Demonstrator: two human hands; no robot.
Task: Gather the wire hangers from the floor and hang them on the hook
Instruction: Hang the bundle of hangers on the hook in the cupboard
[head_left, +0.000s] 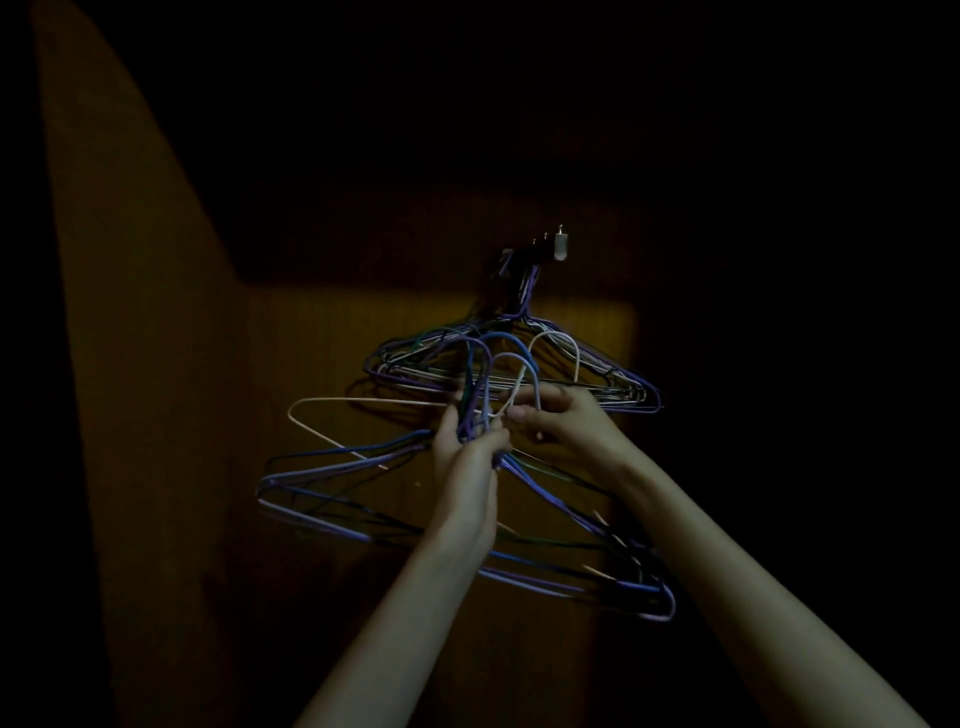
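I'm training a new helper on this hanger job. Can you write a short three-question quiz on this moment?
1. True or false: some hangers already hang on the hook.
2. The left hand grips: A) a bundle of hangers by the necks, B) the hook, C) nothing.
3. What colour is the hanger hook that the right hand pinches?

Key: 1 true; 2 A; 3 white.
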